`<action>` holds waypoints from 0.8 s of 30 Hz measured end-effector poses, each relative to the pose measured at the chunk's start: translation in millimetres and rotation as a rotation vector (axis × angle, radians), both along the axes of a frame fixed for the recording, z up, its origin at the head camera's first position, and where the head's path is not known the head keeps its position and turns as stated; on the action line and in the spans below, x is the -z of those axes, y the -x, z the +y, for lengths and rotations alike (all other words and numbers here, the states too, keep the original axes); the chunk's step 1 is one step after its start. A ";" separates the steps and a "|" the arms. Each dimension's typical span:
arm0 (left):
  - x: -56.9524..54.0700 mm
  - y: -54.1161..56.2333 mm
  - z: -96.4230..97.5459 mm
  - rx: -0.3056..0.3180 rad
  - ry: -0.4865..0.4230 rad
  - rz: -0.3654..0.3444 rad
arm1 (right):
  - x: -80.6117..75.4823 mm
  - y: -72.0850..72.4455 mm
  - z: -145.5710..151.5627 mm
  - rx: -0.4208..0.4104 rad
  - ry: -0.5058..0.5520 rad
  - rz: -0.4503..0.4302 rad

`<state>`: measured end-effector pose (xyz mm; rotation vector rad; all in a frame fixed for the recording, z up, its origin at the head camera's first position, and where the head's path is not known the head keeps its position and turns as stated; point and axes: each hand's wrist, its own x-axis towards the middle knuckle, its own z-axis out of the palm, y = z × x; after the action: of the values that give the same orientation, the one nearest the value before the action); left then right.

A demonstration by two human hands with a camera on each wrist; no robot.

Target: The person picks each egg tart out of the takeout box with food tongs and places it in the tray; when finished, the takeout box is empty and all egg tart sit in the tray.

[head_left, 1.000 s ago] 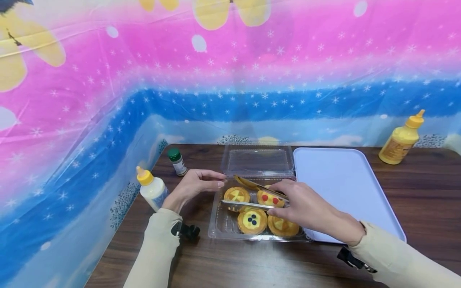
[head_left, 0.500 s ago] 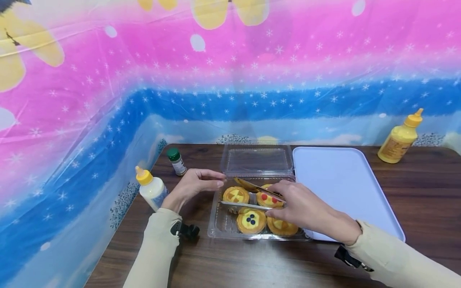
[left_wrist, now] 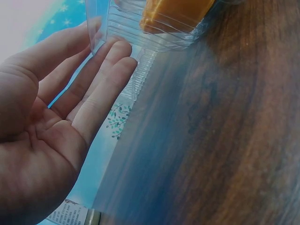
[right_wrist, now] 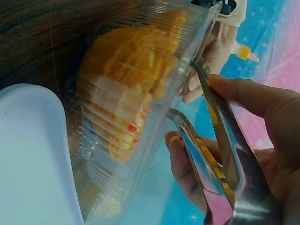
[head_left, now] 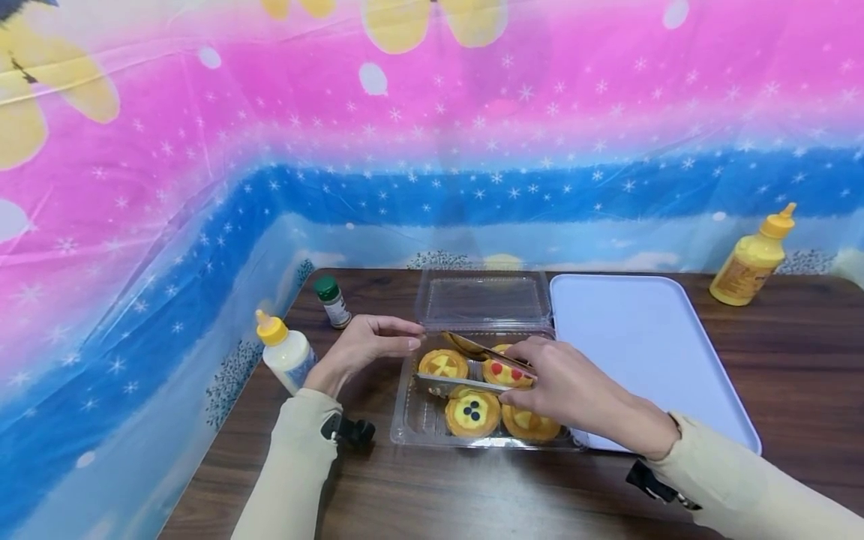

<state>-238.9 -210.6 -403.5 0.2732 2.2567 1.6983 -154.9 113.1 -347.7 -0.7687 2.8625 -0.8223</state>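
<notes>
My left hand pinches the left rim of a clear plastic container, thumb on one side and fingers on the other. Metal tongs are in my right hand, thumb on one arm and fingers on the other. Inside the container, the tongs' two arms lie on either side of the back left tart, topped with pale wedges. In front sits a tart with blueberries. A tart with red fruit is partly hidden by the tongs, and another tart partly by my right hand.
The container's clear lid lies folded back behind it. A pale tray stands close on the right. White squeeze bottle and green-capped shaker are at left; a yellow squeeze bottle is at back right.
The tongs' far arm has come slightly closer to the near arm. Both hands stay in nearly the same place, and the tarts have not visibly moved.
</notes>
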 end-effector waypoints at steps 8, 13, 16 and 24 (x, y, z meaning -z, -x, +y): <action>-0.4 -0.9 -0.3 -0.009 0.025 0.004 | 5.0 1.3 0.7 -0.018 0.005 0.003; -0.1 -1.6 -1.3 -0.012 0.032 -0.004 | 8.1 1.3 0.9 -0.025 0.019 0.028; -0.1 -1.1 -1.2 -0.007 0.014 -0.002 | 9.4 1.1 1.3 -0.026 0.029 0.053; -1.2 -0.8 -0.5 -0.003 0.003 -0.001 | 9.0 0.3 5.2 0.002 0.066 0.066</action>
<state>-238.2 -211.1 -402.3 0.2684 2.2595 1.6954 -155.3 118.3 -356.7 -0.8151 2.9070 -0.9133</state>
